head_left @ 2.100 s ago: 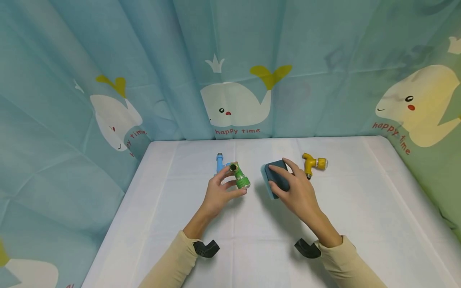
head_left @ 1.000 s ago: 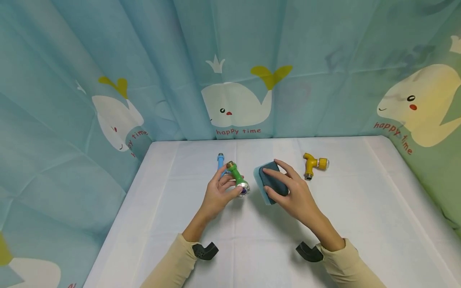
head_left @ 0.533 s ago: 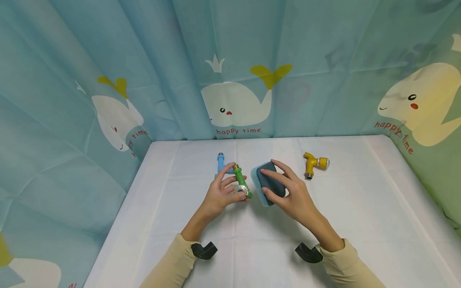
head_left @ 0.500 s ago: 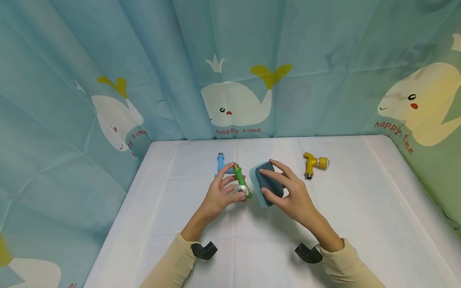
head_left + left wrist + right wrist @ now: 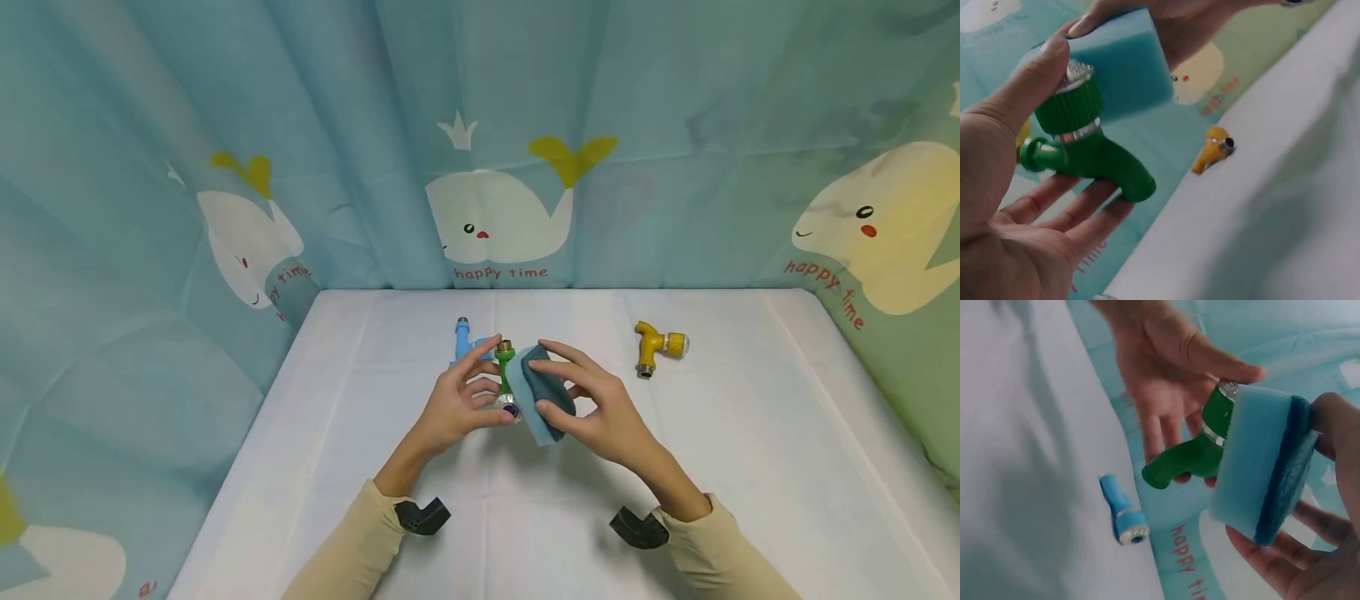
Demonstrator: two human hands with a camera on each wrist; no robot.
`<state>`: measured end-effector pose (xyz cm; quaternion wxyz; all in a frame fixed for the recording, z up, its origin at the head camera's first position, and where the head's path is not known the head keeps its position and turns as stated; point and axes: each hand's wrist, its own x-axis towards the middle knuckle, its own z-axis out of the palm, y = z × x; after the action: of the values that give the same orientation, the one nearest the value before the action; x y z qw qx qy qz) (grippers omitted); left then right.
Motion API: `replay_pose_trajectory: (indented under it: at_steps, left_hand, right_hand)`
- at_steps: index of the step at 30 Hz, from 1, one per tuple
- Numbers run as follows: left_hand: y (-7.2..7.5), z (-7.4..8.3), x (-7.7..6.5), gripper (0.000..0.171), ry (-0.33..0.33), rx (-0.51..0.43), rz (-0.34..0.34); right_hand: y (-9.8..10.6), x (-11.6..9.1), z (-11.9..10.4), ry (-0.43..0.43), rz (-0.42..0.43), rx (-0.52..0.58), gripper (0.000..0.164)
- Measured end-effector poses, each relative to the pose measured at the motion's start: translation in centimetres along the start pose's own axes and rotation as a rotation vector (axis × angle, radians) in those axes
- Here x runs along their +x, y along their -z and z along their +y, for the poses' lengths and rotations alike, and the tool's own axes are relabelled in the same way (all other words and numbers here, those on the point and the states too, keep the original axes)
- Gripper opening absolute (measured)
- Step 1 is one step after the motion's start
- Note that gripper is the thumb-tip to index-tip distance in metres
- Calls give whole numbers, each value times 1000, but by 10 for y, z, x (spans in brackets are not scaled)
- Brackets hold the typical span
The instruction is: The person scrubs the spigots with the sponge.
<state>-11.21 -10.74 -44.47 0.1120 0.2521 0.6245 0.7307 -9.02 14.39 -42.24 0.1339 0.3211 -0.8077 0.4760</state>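
A green tap (image 5: 1107, 159) with a ribbed knob and a silver cap is held in my left hand (image 5: 448, 406). The thumb presses on the cap while the fingers support the body from the other side. My right hand (image 5: 607, 412) pinches a two-layer sponge (image 5: 1254, 459), light blue foam with a darker scouring side, between thumb and fingers. In the head view the foam face lies against the tap's right side, and the sponge hides part of the tap. In the right wrist view the foam overlaps the green knob (image 5: 1217, 411).
A blue tap (image 5: 462, 340) lies on the white-covered table (image 5: 360, 375) just behind my left hand. Farther right rests a yellow tap (image 5: 649, 346) with a clear-capped knob. A blue curtain (image 5: 360, 150) printed with whales encloses the table's back and sides.
My right hand has carried the sponge leftward until it meets the green tap. My left hand has turned the green tap, so its threaded brass end now points up and away.
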Motion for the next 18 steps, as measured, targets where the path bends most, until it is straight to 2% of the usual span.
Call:
replay_pose_trajectory:
  at_steps: [2,5,8,12,14,18]
  left_hand:
    - [0,0,0,102,-8,-4,-13]
    - [-1,1,-1,104,-4,-38,-24]
    - [-1,2,-1,106,16,-50,-18]
    - [-2,2,1,108,8,-44,-17]
    - [-2,3,2,107,-7,-66,-17]
    - [-2,3,2,106,-23,-118,0]
  right_hand:
    - [0,0,0,16,-32,1,50]
    - [-1,0,5,27,-78,-66,48]
    - [0,-1,9,31,-40,-128,48]
    - [2,1,5,20,34,-83,52]
    - [1,2,4,0,21,-49,52]
    - [-2,-1,4,-47,-16,-59,49]
